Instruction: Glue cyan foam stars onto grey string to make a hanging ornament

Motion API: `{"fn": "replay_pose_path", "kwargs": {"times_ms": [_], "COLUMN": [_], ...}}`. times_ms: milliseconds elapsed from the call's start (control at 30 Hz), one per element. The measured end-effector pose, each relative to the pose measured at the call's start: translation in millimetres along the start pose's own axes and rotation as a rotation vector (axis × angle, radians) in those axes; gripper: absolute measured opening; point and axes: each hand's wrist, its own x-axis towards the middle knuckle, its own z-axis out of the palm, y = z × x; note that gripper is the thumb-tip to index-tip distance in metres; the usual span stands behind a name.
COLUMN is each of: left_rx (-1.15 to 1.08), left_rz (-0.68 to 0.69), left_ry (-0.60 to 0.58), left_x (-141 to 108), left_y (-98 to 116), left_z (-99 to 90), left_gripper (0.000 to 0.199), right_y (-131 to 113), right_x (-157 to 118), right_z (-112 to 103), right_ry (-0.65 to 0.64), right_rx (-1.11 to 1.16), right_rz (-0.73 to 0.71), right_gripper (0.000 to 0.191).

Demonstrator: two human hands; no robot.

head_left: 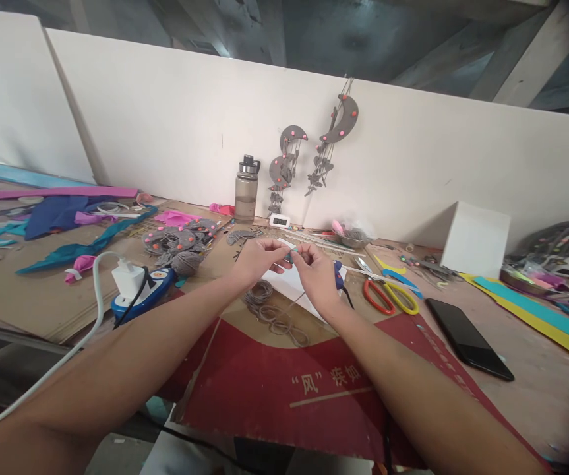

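Above a white sheet [308, 300] my left hand [263, 257] and my right hand [316, 272] meet fingertip to fingertip, both pinched closed. A tiny dark, teal-tinted piece [290, 256] shows between them, too small to name. From beneath my right hand a thin grey cord [298, 300] runs down to a loose coil of cord [277, 316] on the cardboard. Just past my right hand lies a dark blue object [338, 274], partly covered. Scissors with red and yellow handles [390, 295] rest further right.
A black phone [468, 338] lies at the right. Behind stand a bottle [246, 191] and a small white digital display [279, 221]. Grey moon hangings [343, 119] hang on the white board. A charger on a blue power strip [143, 293], cable trailing, sits left beside grey felt pieces [178, 241].
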Motion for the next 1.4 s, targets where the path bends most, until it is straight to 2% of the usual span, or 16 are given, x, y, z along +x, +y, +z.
{"fn": "replay_pose_path", "kwargs": {"times_ms": [133, 233, 400, 500, 600, 767, 867, 933, 1000, 1067, 1133, 1167, 1233, 1300, 1400], "left_rx": [0.05, 0.097, -0.039, -0.184, -0.297, -0.397, -0.429, -0.439, -0.436, -0.425, -0.413, -0.408, -0.404, -0.399, -0.374], "left_rz": [0.054, 0.098, 0.11, 0.095, 0.09, 0.078, 0.096, 0.111, 0.124, 0.139, 0.147, 0.148, 0.146, 0.15, 0.165], "left_ry": [0.08, 0.155, 0.232, 0.269, 0.334, 0.395, 0.43, 0.427, 0.408, 0.389, 0.379, 0.372, 0.362, 0.351, 0.332], "left_x": [2, 9, 24, 29, 31, 34, 36, 36, 36, 35, 35, 35, 35, 35, 35], "left_y": [0, -4, -14, -14, -11, -8, -8, -8, -8, -7, -6, -6, -6, -7, -7], "left_z": [-4.4, -13.1, -29.9, -37.6, -44.7, -55.9, -60.1, -61.0, -60.6, -59.1, -57.2, -56.3, -54.7, -53.3, -50.9], "left_gripper": [0.021, 0.021, 0.019, 0.016, 0.012, 0.007, 0.005, 0.005, 0.006, 0.008, 0.011, 0.012, 0.013, 0.014, 0.015], "right_y": [2, 2, -5, -9, -18, -49, -66, -71, -69, -58, -40, -30, -9, 10, 33], "right_x": [-3, -6, -14, -21, -32, -56, -66, -63, -52, -33, -11, 1, 19, 31, 38], "right_z": [1, -1, -1, 1, 3, 0, -3, -6, -10, -18, -30, -37, -50, -61, -68], "right_ry": [-0.033, -0.099, -0.257, -0.355, -0.511, -0.756, -0.81, -0.783, -0.667, -0.456, -0.232, -0.167, -0.159, -0.27, -0.419], "right_rx": [-0.009, -0.05, -0.124, -0.201, -0.287, -0.318, -0.224, -0.146, -0.102, -0.16, -0.375, -0.521, -0.876, -1.137, -1.167], "right_rz": [-0.024, -0.022, -0.104, -0.251, -0.444, -0.752, -0.944, -1.002, -0.901, -0.669, -0.436, -0.332, -0.121, 0.091, 0.279], "right_gripper": [0.024, 0.017, 0.02, 0.02, 0.023, 0.027, 0.025, 0.028, 0.032, 0.033, 0.027, 0.024, 0.028, 0.039, 0.047]}}
